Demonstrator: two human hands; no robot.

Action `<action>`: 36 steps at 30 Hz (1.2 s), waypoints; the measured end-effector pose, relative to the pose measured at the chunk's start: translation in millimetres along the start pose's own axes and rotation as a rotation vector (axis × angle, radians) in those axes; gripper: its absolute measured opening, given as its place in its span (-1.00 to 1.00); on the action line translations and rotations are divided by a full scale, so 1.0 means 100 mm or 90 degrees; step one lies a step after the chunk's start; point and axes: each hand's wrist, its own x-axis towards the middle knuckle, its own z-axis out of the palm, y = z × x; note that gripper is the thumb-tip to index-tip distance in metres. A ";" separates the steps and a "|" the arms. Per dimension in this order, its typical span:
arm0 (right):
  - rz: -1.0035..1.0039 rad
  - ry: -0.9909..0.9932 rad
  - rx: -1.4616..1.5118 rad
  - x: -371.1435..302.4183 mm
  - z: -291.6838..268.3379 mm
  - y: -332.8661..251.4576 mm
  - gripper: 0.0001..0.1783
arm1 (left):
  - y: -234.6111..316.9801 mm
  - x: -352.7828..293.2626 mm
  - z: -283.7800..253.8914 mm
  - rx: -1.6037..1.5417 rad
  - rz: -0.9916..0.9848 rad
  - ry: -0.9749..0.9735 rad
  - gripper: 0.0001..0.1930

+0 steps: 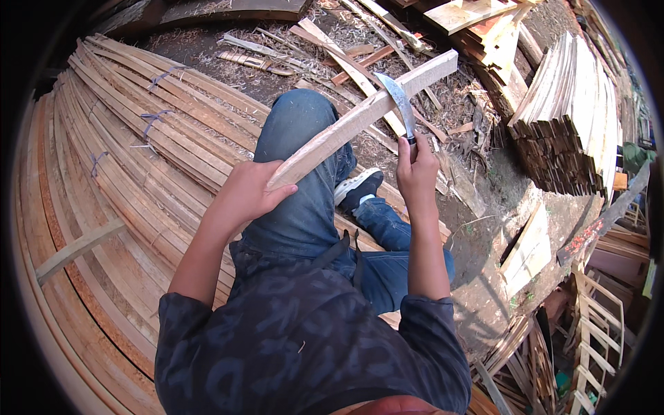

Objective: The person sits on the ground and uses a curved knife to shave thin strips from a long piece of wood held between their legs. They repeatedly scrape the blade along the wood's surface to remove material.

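Observation:
My left hand (252, 190) is closed round the near end of a pale, rough wooden stick (360, 117). The stick slants up to the right across my raised knee, its far end out over the ground. In my right hand (418, 169) is the dark handle of a curved knife (399, 97). Its blade points up and away, lying against or just over the stick's right side; whether it bites into the wood I cannot tell.
Long bundled wooden strips (124, 166) spread under and left of me. A tall stack of cut slats (564, 131) stands at the right. Boards (484, 28) lie at the far right, with offcuts and shavings (304, 62) on the ground ahead. A slatted wooden frame (596, 332) leans at lower right.

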 end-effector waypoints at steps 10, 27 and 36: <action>-0.030 -0.069 0.024 -0.04 0.40 0.02 -0.78 | 0.10 0.04 0.03 0.036 -0.035 0.034 -0.65; -0.120 -0.001 -0.064 -0.12 0.44 0.15 -0.79 | -0.08 0.11 0.09 0.029 0.017 0.018 -0.65; 0.221 0.147 0.053 -0.37 0.04 1.10 -0.68 | -0.28 0.09 0.08 0.022 0.055 0.025 -0.63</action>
